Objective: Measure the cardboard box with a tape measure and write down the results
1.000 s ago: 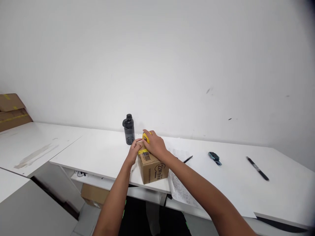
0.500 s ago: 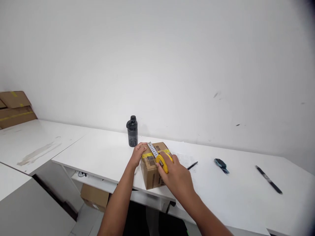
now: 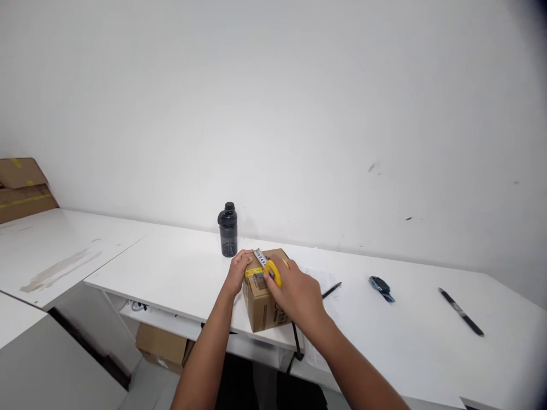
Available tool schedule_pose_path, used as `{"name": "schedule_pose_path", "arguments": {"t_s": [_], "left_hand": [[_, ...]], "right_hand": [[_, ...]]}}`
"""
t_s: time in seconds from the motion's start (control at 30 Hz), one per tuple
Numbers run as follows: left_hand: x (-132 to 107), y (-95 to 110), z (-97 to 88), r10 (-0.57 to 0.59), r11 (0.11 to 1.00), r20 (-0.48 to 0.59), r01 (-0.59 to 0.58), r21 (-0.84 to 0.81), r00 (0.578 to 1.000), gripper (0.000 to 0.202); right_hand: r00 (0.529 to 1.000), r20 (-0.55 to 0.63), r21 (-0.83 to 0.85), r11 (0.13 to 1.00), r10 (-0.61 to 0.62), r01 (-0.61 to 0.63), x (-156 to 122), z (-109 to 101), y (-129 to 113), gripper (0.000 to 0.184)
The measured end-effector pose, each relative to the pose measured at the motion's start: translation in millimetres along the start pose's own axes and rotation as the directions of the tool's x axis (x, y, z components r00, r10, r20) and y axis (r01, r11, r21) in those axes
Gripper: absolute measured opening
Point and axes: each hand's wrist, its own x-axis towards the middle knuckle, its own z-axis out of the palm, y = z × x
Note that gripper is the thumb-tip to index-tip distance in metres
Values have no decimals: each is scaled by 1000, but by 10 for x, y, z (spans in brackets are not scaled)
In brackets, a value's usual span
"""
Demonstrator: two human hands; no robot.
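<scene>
A small brown cardboard box (image 3: 265, 312) with yellow tape and dark print sits near the front edge of the white desk. My left hand (image 3: 237, 272) grips its far left side, fingertips over the top edge close to the end of the metal blade. In my right hand (image 3: 299, 287) is a yellow tape measure (image 3: 272, 272), with fingers wrapped round its case. A short length of numbered blade (image 3: 260, 258) runs across the box top from the case to the far edge. My right hand hides much of the box's right side.
Behind the box stands a dark shaker bottle (image 3: 228, 230). To the right lie a black pen (image 3: 332, 290) on paper, a small teal-and-black object (image 3: 382, 288) and a larger black pen-shaped item (image 3: 461, 312). Cardboard boxes (image 3: 23, 188) are stacked far left; another box (image 3: 160, 344) is under the desk.
My right hand and the tape measure have moved toward the box's far left edge, and less blade shows. My left hand stays at the box. The view has shifted slightly.
</scene>
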Motion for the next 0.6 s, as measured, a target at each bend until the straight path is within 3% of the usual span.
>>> {"name": "schedule_pose_path", "arguments": {"t_s": [0.17,0.33,0.4,0.47,0.53,0.6], "left_hand": [[-3,22,-20,1,1000,-32,-1,-7,999,29],[-200,75,-234,30,997,-63,-34,-75,998,42],[-334,24,-413,52,993,-104,-62,-96,993,40],[-460,-79,-614,64,994,-197,-79,-71,978,36],[-557,-187,-780,70,997,-308,-53,63,949,34],[-628,-235,-858,99,972,-417,1,233,903,35]], "right_hand": [[993,106,154,988,-42,25,713,212,-62,44],[997,60,506,863,-43,7,838,124,38,71],[1000,10,681,732,2,-8,786,61,103,78],[1000,-3,857,515,2,2,728,66,135,76],[998,40,960,280,-57,-22,678,164,105,70],[986,100,983,164,-133,-78,642,323,16,64]]}}
